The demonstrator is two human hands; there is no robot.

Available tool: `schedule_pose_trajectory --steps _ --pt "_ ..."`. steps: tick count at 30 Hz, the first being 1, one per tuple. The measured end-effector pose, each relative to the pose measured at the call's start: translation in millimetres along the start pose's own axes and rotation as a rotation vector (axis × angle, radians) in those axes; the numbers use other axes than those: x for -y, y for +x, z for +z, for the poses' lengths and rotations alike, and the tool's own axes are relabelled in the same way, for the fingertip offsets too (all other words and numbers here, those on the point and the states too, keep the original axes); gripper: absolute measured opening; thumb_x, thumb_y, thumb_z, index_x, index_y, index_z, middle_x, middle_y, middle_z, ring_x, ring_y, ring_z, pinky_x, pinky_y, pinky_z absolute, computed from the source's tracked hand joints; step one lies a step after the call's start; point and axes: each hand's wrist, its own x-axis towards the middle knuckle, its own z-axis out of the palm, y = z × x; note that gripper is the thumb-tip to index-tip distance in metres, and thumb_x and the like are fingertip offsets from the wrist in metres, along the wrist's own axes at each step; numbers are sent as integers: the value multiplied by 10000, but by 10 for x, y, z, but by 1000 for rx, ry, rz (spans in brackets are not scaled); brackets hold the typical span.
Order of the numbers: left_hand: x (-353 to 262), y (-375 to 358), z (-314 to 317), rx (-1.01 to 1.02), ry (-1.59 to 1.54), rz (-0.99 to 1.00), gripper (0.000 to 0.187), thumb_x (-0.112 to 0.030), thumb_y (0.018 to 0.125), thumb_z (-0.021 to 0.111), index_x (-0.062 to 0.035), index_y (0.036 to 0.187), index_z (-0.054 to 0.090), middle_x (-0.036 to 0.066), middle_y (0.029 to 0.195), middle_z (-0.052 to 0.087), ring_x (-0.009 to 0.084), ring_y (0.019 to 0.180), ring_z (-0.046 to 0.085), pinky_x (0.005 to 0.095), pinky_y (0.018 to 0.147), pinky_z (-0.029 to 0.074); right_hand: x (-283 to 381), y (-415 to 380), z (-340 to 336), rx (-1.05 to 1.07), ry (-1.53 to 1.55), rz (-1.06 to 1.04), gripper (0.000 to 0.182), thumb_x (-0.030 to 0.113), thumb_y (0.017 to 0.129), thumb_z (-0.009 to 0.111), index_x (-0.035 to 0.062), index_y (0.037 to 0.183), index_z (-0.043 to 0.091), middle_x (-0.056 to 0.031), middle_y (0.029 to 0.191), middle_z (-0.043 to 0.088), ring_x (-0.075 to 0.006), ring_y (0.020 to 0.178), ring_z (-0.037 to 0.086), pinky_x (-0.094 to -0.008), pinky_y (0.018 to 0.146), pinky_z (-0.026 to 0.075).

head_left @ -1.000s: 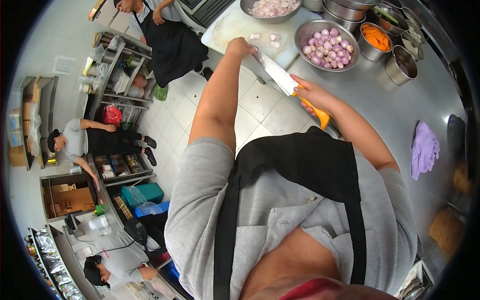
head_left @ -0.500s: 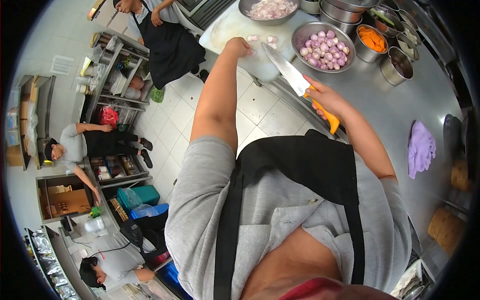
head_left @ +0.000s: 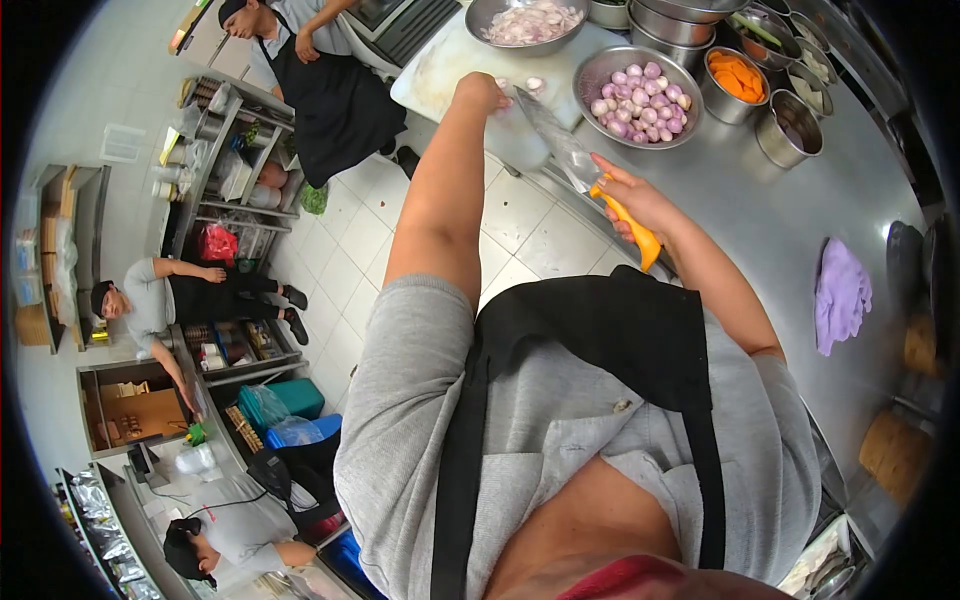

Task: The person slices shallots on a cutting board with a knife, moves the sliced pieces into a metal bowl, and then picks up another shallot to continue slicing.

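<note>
My right hand is wrapped around the yellow handle of a kitchen knife. Its blade points up and left over a white cutting board, with the tip close to my left hand. The fingers of that hand are curled at the board around what looks like a small pinkish shallot, mostly covered by them. Two peeled shallots lie on the board just beyond. A metal bowl of whole peeled shallots sits right of the board. Behind it, another metal bowl holds sliced shallots.
Orange cut vegetables fill a metal container at the right, near another metal pot. A purple cloth lies on the steel counter. One co-worker stands beyond the board; two more are at the left.
My right hand and the knife have shifted slightly left and down, and the blade looks more blurred. My left hand stays at the board. The view has tilted a little.
</note>
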Motion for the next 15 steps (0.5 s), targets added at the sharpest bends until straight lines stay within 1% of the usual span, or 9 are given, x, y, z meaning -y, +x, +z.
schedule_pose_trajectory --steps 3,5,6,8,9,11,15 --pt "9 125 1 43 25 -34 241 -446 737 697 -233 844 733 33 836 692 194 749 638 315 712 498 -10 1 -21 28 -7 4 537 319 943 437 278 1439 238 -12 639 444 -94 457 417 -243 389 364" --pt "23 219 24 44 127 -98 303 -476 721 701 -202 849 730 55 840 688 226 766 639 339 724 498 -9 -4 -21 34 -17 9 537 320 944 436 277 1440 235 -12 636 443 -94 454 414 -244 386 362" --pt "16 210 1 44 127 -99 303 -476 721 701 -202 849 730 55 840 688 226 766 639 339 724 498 1 -7 -15 35 -15 10 537 320 945 434 277 1441 232 -12 633 441 -94 450 411 -244 384 361" --pt "6 201 -56 149 91 -35 366 -483 704 713 -150 855 725 67 835 686 250 783 640 354 727 498 31 -2 -4 36 -12 10 537 320 946 433 276 1441 229 -12 631 439 -93 447 408 -245 383 360" --pt "23 213 -39 149 92 -36 366 -483 704 713 -150 855 725 67 835 686 250 783 640 354 727 498 47 0 3 25 -29 17 532 321 950 435 278 1440 232 -8 627 439 -82 440 404 -233 376 358" --pt "53 225 17 28 189 -7 380 -495 705 708 -152 867 724 76 844 685 252 779 639 363 729 497 49 20 4 14 -42 25 527 322 954 437 279 1439 236 -4 624 439 -71 434 399 -220 370 357" --pt "1 85 -43 3 185 31 382 -508 711 697 -164 873 726 78 854 683 251 781 638 362 733 496 36 160 4 25 -55 -2 530 316 952 436 284 1440 232 -3 621 427 -75 435 389 -225 385 357"
